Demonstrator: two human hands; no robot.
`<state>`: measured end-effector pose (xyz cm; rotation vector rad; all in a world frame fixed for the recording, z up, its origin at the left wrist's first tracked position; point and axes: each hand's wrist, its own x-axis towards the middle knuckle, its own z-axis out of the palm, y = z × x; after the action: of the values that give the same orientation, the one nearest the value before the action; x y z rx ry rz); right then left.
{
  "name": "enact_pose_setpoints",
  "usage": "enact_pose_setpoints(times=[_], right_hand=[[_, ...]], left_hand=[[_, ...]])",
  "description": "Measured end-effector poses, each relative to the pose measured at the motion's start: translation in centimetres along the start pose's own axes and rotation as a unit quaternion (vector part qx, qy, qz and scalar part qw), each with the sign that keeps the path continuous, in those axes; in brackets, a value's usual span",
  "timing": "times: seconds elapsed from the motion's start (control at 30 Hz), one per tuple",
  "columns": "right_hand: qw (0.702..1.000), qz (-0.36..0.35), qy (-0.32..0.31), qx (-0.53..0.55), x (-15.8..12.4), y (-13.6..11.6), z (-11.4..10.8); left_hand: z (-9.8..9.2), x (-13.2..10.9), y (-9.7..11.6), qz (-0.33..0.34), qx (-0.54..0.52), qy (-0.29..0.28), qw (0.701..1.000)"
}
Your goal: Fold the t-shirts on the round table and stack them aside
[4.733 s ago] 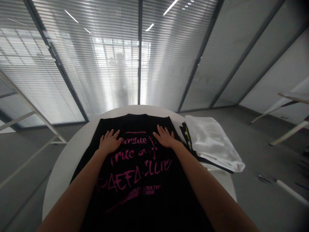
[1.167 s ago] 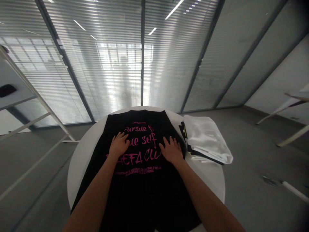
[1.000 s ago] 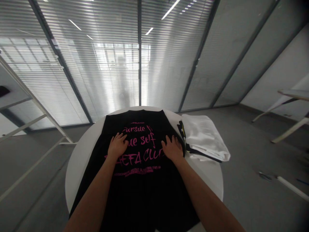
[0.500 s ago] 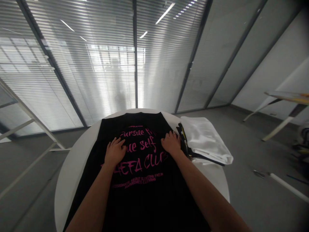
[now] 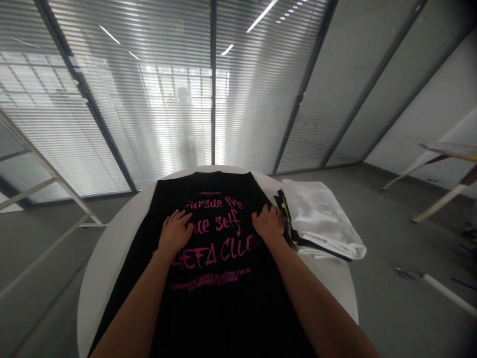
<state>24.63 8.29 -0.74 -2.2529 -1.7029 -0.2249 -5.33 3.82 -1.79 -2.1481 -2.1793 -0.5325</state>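
Observation:
A black T-shirt [image 5: 223, 318] with pink lettering lies spread over a round white table [image 5: 97, 268]. My left hand [image 5: 175, 231] rests flat on its left half, fingers stretched forward and apart, covering the start of some words. On the right side of the shirt, my right hand [image 5: 269, 222] lies palm down with its fingers spread near the garment's right edge. Neither hand grips anything. Just beyond the right fingers sits a folded pile of white cloth [image 5: 320, 214], with black and yellow material showing at its left side.
Glass partitions with blinds [image 5: 179, 129] stand behind the table. At the left is a white metal frame [image 5: 63, 191]. Another table [image 5: 447, 149] with angled legs is at the far right, and a white pole [image 5: 450, 293] is near the right edge.
My right hand has shifted slightly outward toward the shirt's right edge. My left hand stays nearly in place. The camera view has moved slightly.

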Motion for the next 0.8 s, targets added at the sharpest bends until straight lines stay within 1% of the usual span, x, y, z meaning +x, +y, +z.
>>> enact_pose_setpoints(times=[0.07, 0.23, 0.3, 0.4, 0.47, 0.57, 0.67, 0.73, 0.8], right_hand=[[1.000, -0.013, 0.014, 0.000, 0.0, 0.1, -0.1], [0.990, -0.132, 0.042, 0.014, 0.5, 0.3, -0.3], [0.987, -0.150, 0.046, 0.020, 0.8, 0.5, -0.1], [0.989, -0.145, 0.038, 0.014, 1.5, 0.9, 0.4], [0.987, -0.158, 0.024, -0.002, 1.8, 1.3, 0.8], [0.975, -0.222, 0.010, -0.023, 2.2, 1.7, 1.3], [0.961, -0.277, 0.016, -0.013, 2.3, 1.9, 1.9], [0.960, -0.280, 0.030, 0.010, 2.4, 1.8, 2.1], [0.965, -0.254, 0.051, 0.045, 2.6, 1.7, 2.2]], left_hand=[[0.0, 0.0, 0.1, 0.000, 0.002, 0.003, 1.000], [0.1, 0.1, 0.1, 0.000, 0.004, 0.005, 1.000], [0.2, 0.1, 0.0, 0.000, 0.003, 0.005, 1.000], [0.2, 0.1, 0.0, 0.001, 0.003, 0.005, 1.000], [0.2, 0.1, 0.0, 0.001, 0.003, 0.005, 1.000], [0.1, 0.0, 0.1, 0.000, 0.003, 0.006, 1.000], [0.0, 0.0, 0.1, -0.001, 0.002, 0.006, 1.000], [0.0, 0.0, 0.1, 0.000, 0.002, 0.007, 1.000], [0.0, 0.0, 0.1, 0.000, 0.003, 0.008, 1.000]])
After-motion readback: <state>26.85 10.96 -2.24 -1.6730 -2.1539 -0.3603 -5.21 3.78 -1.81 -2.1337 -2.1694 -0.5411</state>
